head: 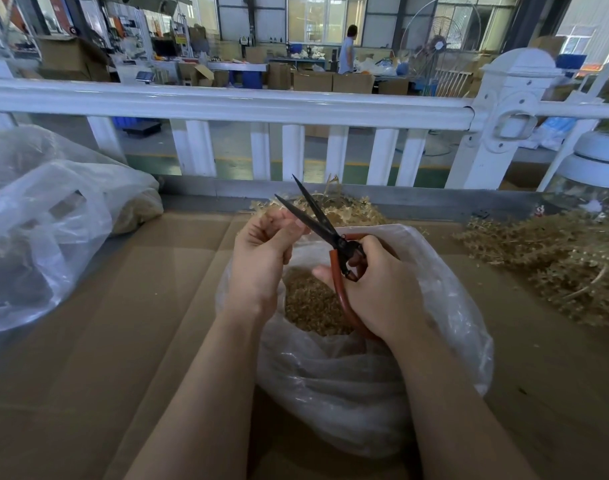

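Scissors [330, 232] with dark blades and red-brown handles are held above the mouth of a clear plastic bag [365, 393], the blades parted and pointing toward eleven o'clock. The right hand [379, 289] grasps them, its fingers curled through and around the handle loops. The left hand [261, 258], at nine o'clock from the scissors, is clenched, with thumb tip pressed to forefinger just beside the lower blade. No stem shows in that pinch, and I cannot tell whether a stub is hidden there. Chopped plant bits [310, 306] lie inside the bag directly beneath both hands. A tuft of dried sprigs [344, 209] sits at twelve o'clock behind the bag, and a larger heap of sprigs [545, 265] lies at three o'clock on the cardboard [140, 306]. A second bag [54, 220] slumps at nine o'clock. The work looks to be between snips: blades open, nothing plainly between them. The next move probably calls for the left hand to draw a fresh sprig from a pile and feed it between the blades over the bag's opening, fingertips kept back from the edges.
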### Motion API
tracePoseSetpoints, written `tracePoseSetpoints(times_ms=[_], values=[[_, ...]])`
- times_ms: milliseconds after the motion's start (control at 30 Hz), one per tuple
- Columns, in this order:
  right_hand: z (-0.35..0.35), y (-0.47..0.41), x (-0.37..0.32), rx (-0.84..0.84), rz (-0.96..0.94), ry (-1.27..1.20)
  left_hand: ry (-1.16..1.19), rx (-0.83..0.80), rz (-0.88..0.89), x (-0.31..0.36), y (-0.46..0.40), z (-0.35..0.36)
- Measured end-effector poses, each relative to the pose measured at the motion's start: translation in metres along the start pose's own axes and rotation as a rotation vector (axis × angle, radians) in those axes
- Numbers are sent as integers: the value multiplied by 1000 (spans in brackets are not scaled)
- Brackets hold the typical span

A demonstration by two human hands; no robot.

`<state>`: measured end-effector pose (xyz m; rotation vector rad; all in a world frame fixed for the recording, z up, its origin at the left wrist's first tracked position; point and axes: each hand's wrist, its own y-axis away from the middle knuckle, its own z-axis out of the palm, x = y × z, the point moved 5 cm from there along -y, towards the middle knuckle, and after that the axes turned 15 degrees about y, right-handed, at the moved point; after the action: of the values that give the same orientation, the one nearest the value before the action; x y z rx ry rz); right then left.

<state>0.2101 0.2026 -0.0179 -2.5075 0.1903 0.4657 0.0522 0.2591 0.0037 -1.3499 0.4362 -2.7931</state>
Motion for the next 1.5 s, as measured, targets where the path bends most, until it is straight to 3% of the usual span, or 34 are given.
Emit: tracePoseSetpoints(times_ms=[567, 1100, 1500], values=[[-6, -1, -1, 40, -42, 95, -48, -18, -71, -4, -1, -5], [-16, 3, -6, 190, -86, 87, -35, -19, -150, -6, 2, -3], [-15, 3, -8, 154, -82, 71, -67, -71, -83, -5, 1, -3]])
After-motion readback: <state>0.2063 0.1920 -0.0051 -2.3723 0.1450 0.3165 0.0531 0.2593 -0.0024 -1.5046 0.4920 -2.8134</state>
